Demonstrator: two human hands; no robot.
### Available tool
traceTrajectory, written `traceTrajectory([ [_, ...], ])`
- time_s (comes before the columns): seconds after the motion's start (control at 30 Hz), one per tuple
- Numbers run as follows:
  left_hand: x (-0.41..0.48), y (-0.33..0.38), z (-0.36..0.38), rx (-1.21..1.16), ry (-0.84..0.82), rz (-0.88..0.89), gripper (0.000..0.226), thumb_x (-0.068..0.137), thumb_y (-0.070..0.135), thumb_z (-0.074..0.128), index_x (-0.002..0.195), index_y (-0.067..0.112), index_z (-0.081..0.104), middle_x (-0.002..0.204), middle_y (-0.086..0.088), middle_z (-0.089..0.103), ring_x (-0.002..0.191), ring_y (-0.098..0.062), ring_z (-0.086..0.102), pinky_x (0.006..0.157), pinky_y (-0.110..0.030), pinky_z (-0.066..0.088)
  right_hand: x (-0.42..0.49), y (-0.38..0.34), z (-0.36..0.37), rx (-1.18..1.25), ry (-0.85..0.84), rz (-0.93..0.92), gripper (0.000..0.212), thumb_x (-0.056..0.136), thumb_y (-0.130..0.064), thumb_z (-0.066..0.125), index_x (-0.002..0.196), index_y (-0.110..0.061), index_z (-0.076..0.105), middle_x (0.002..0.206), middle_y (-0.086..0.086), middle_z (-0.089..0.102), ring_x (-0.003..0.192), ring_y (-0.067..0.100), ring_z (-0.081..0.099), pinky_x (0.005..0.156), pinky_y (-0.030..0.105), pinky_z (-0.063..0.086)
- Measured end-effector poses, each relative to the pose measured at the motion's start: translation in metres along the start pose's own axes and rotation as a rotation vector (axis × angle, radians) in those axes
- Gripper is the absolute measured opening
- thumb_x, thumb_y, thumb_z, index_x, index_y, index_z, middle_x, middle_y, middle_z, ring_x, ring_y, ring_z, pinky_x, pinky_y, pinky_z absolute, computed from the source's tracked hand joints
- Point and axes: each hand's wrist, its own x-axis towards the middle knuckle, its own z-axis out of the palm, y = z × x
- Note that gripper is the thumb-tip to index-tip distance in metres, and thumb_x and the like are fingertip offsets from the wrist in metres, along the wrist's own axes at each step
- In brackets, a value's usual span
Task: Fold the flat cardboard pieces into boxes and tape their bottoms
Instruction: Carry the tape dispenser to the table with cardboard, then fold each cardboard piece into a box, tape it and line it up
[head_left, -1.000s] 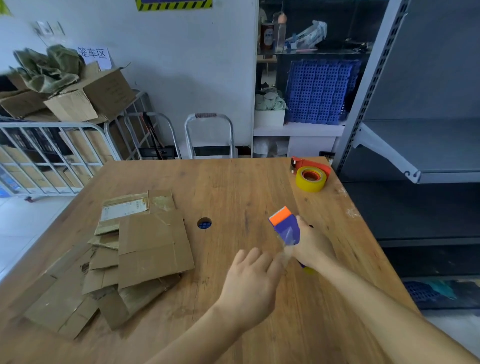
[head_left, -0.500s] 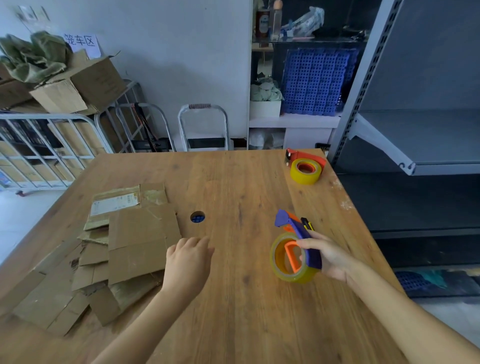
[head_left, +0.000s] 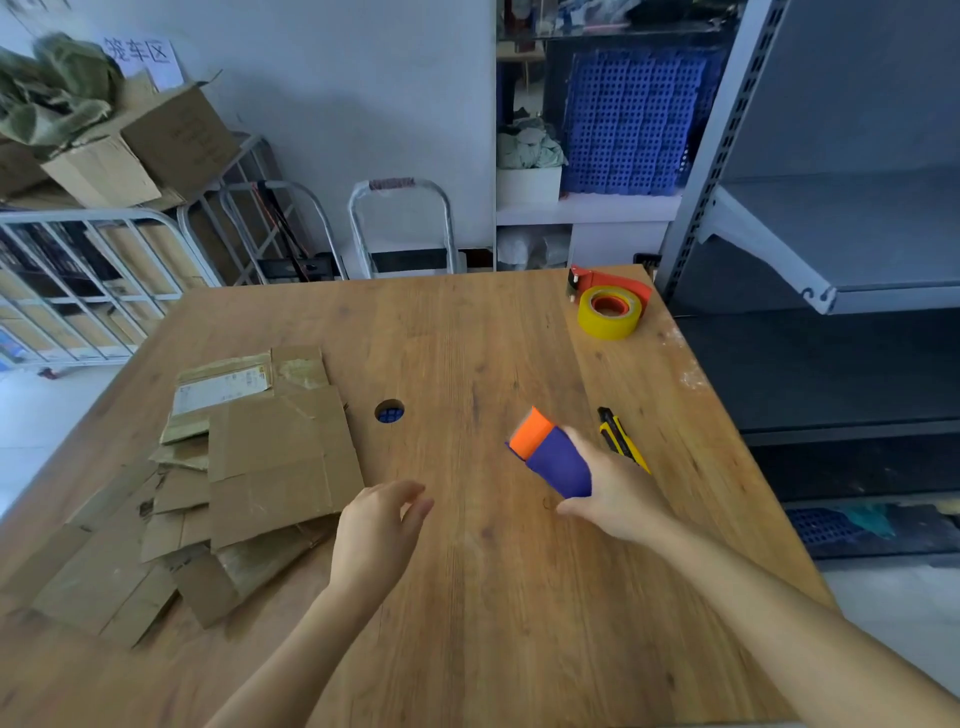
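Head view: half a second ago the right hand (head_left: 618, 493) held the tape dispenser (head_left: 553, 460) turned so that its yellow roll faced the camera. Now the tool is rolled over: its purple back and orange nose show on top and the roll is hidden under the palm. The fingers and thumb wrap round the purple body. Its long axis runs from the grip away from the person and to the left, orange end leading, toward the hole (head_left: 388, 411) in the table (head_left: 493, 623). A yellow utility knife (head_left: 621, 439), earlier half covered by the tool, lies bare just beyond the knuckles. A second dispenser (head_left: 608, 306), red, sits well beyond the grip at the far corner. The left hand (head_left: 376, 525) stays above the wood, fingers loosely bent and holding nothing. The flat cardboard pieces (head_left: 280, 457) lie stacked just to its left.
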Motion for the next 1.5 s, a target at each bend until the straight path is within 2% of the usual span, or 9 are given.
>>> traceTrajectory([
  [0.13, -0.008, -0.006, 0.003, -0.008, -0.006, -0.042, 0.025, 0.094, 0.027, 0.060, 0.114, 0.016, 0.069, 0.106, 0.004, 0.071, 0.098, -0.011, 0.063, 0.085, -0.027, 0.050, 0.002, 0.002, 0.017, -0.196, 0.015, -0.030, 0.095, 0.084, -0.039, 0.071, 0.154, -0.032, 0.007, 0.124, 0.003, 0.054, 0.109, 0.024, 0.057, 0.077, 0.032, 0.047],
  [0.3, -0.017, -0.011, 0.003, -0.022, 0.002, -0.107, 0.024, 0.093, 0.023, 0.061, 0.113, 0.014, 0.070, 0.105, 0.003, 0.071, 0.097, -0.010, 0.063, 0.081, -0.021, 0.045, -0.006, 0.005, 0.038, -0.471, 0.032, -0.163, 0.079, 0.095, -0.032, 0.058, 0.155, -0.028, 0.008, 0.111, 0.008, 0.056, 0.098, 0.027, 0.060, 0.081, 0.034, 0.045],
  [0.43, -0.021, -0.012, 0.002, -0.026, 0.013, -0.142, 0.023, 0.093, 0.022, 0.061, 0.113, 0.015, 0.070, 0.104, 0.004, 0.071, 0.095, -0.010, 0.063, 0.081, -0.022, 0.046, -0.007, 0.010, 0.048, -0.594, 0.180, -0.234, 0.092, 0.043, -0.027, 0.098, 0.129, -0.021, 0.063, 0.061, 0.005, 0.055, 0.045, 0.021, 0.055, 0.040, 0.032, 0.042],
  [0.5, -0.022, -0.012, 0.002, -0.027, 0.013, -0.162, 0.024, 0.093, 0.023, 0.061, 0.114, 0.015, 0.069, 0.104, 0.004, 0.070, 0.095, -0.009, 0.062, 0.082, -0.023, 0.047, -0.008, 0.013, 0.054, -0.596, 0.198, -0.232, 0.091, 0.036, -0.014, 0.098, 0.121, -0.018, 0.068, 0.054, 0.004, 0.049, 0.037, 0.021, 0.048, 0.035, 0.030, 0.037],
  [0.67, -0.025, -0.009, 0.002, -0.034, 0.001, -0.182, 0.027, 0.093, 0.023, 0.060, 0.119, 0.017, 0.066, 0.108, 0.005, 0.069, 0.097, -0.007, 0.061, 0.087, -0.025, 0.050, -0.019, 0.008, 0.057, -0.590, 0.189, -0.199, 0.082, 0.056, 0.000, 0.085, 0.133, -0.016, 0.059, 0.061, 0.009, 0.053, 0.044, 0.026, 0.052, 0.043, 0.038, 0.046],
  [0.83, -0.025, -0.006, 0.001, -0.042, 0.009, -0.198, 0.028, 0.092, 0.022, 0.062, 0.119, 0.016, 0.066, 0.106, 0.005, 0.069, 0.094, -0.006, 0.061, 0.086, -0.024, 0.050, -0.019, 0.005, 0.050, -0.478, 0.118, -0.167, 0.068, 0.097, -0.016, 0.047, 0.155, -0.015, 0.011, 0.104, 0.006, 0.064, 0.087, 0.023, 0.065, 0.069, 0.033, 0.049],
  [1.13, -0.022, 0.005, -0.003, -0.191, 0.061, -0.270, 0.021, 0.090, 0.021, 0.065, 0.111, 0.016, 0.071, 0.099, 0.011, 0.070, 0.086, 0.006, 0.058, 0.070, -0.004, 0.038, -0.020, -0.017, 0.027, -0.506, 0.140, -0.124, 0.057, 0.074, -0.040, 0.081, 0.116, -0.011, 0.055, 0.092, 0.006, 0.067, 0.082, 0.026, 0.065, 0.062, 0.035, 0.049],
  [1.33, -0.027, 0.013, -0.019, -0.381, 0.092, -0.271, 0.016, 0.089, 0.014, 0.066, 0.096, 0.027, 0.072, 0.087, 0.017, 0.072, 0.085, 0.009, 0.063, 0.074, -0.009, 0.046, -0.011, -0.089, 0.020, 0.199, -0.124, -0.292, 0.050, 0.089, -0.032, 0.068, 0.135, -0.018, 0.054, 0.117, 0.001, 0.058, 0.102, 0.014, 0.057, 0.084, 0.020, 0.044],
  [1.5, -0.032, 0.003, -0.040, -0.498, 0.154, -0.290, 0.015, 0.085, 0.017, 0.071, 0.097, 0.023, 0.064, 0.082, 0.006, 0.074, 0.079, -0.002, 0.068, 0.074, -0.022, 0.055, -0.016, -0.138, 0.025, 0.582, -0.261, -0.211, 0.010, 0.087, -0.018, 0.072, 0.096, -0.017, 0.073, 0.085, -0.005, 0.071, 0.079, 0.006, 0.065, 0.071, 0.017, 0.052],
])
